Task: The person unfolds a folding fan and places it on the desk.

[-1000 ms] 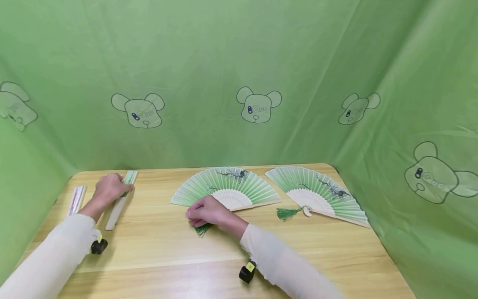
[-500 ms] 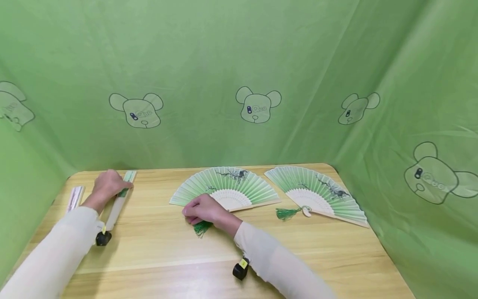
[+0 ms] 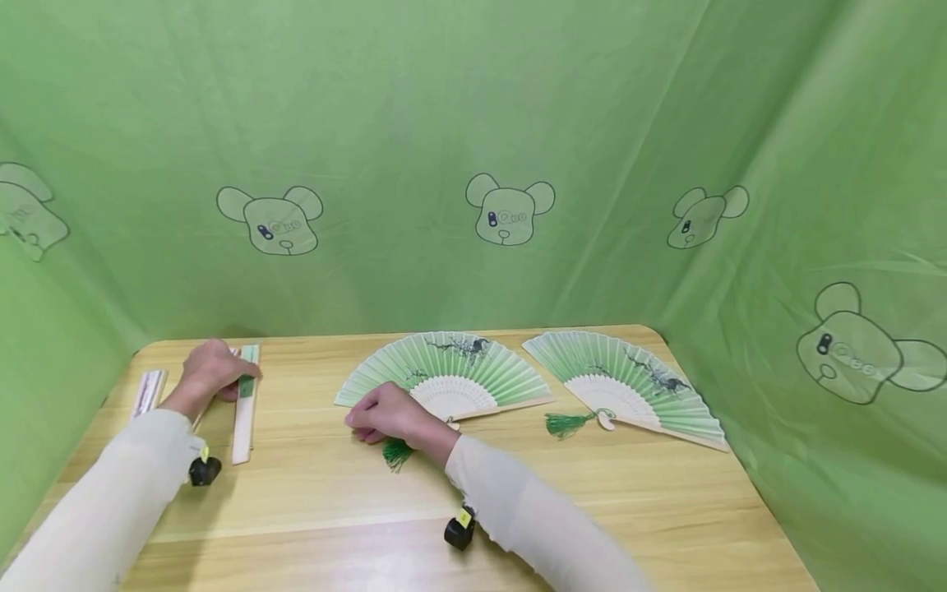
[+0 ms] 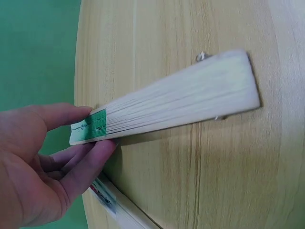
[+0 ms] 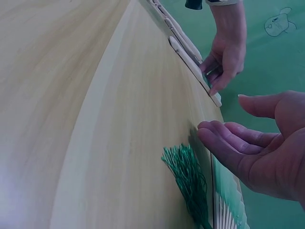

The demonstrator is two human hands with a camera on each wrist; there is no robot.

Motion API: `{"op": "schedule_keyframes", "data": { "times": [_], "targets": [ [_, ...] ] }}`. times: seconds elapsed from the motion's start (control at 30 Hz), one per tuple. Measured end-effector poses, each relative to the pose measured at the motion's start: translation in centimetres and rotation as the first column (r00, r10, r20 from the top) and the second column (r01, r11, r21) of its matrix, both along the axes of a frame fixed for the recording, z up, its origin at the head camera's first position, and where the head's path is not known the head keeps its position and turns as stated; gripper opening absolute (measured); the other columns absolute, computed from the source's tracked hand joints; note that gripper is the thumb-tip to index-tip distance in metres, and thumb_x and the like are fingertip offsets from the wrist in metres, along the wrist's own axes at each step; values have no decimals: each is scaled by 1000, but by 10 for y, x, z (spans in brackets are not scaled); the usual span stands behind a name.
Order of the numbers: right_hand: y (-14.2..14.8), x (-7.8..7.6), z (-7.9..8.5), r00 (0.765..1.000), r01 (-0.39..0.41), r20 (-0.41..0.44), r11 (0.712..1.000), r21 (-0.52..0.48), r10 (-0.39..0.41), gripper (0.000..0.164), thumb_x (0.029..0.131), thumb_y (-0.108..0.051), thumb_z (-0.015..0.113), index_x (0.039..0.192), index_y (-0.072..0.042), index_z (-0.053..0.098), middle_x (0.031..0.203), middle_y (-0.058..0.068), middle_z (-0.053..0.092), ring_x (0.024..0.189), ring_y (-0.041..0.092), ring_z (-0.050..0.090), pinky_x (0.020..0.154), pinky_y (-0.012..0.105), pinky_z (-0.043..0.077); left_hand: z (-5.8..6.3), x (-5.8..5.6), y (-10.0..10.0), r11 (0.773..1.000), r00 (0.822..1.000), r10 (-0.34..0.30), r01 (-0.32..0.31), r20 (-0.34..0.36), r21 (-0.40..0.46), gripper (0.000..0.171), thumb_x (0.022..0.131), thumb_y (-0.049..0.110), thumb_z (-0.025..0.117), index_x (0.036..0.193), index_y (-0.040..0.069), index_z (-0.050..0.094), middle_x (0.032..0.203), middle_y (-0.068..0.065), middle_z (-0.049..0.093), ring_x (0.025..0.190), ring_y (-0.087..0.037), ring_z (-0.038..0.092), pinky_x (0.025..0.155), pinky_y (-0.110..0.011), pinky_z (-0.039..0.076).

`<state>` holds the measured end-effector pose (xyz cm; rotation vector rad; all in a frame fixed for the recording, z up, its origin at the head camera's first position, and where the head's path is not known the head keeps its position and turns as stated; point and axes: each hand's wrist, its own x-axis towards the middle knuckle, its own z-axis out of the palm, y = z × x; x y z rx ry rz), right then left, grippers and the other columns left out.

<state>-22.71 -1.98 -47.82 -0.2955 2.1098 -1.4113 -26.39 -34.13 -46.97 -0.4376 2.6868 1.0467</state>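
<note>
My left hand (image 3: 210, 374) pinches the green end of a folded hand fan (image 3: 244, 419) between thumb and fingers at the table's left. Its pale ribs (image 4: 190, 88) stretch away from the fingertips in the left wrist view. Another folded fan (image 4: 126, 210) lies beneath that hand, partly hidden. Over the left corner of a spread green fan (image 3: 481, 374) is my right hand (image 3: 395, 415), holding nothing. In the right wrist view its fingers (image 5: 228, 143) are relaxed, with thumb apart. That fan's green tassel (image 5: 190, 186) lies on the table below the hand.
A second spread green fan (image 3: 629, 382) with its own tassel (image 3: 565, 424) lies at the right. At far left is a folded fan with a pinkish pattern (image 3: 148, 393). Green cloth (image 3: 399, 271) walls in the back and sides of the wooden table (image 3: 311, 510).
The folded fan in my left hand has swung straighter, its near end moving right, and another folded fan shows beside it. My right hand has drifted slightly left, uncovering more of the tassel.
</note>
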Motion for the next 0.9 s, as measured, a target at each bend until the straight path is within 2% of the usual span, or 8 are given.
{"op": "schedule_keyframes", "data": {
  "times": [0.3, 0.5, 0.9],
  "targets": [
    [-16, 4, 1, 999, 19, -30, 998, 53, -17, 14, 92, -15, 78, 96, -1, 79, 87, 15, 78, 72, 18, 73, 68, 30, 70, 1, 5, 4, 999, 999, 48, -48, 21, 17, 28, 85, 22, 79, 75, 1, 62, 55, -3, 64, 49, -12, 64, 51, -27, 64],
    [-25, 4, -2, 998, 31, -56, 997, 67, -27, 13, 91, -15, 79, 91, -2, 80, 84, 14, 78, 69, 16, 71, 66, 27, 69, -2, 8, 3, 996, 997, 81, -81, 1, 45, 27, 86, 23, 77, 81, -1, 65, 59, -3, 66, 50, -13, 65, 52, -28, 65],
    [-43, -2, -11, 997, 73, -1, 997, 10, -73, 13, 90, -10, 80, 90, 3, 78, 82, 13, 76, 67, 15, 68, 65, 26, 69, -8, 9, 9, 982, 990, 138, -137, 0, 127, 31, 88, 25, 78, 91, -3, 64, 62, -2, 67, 52, -12, 67, 55, -30, 67]
  ]
}}
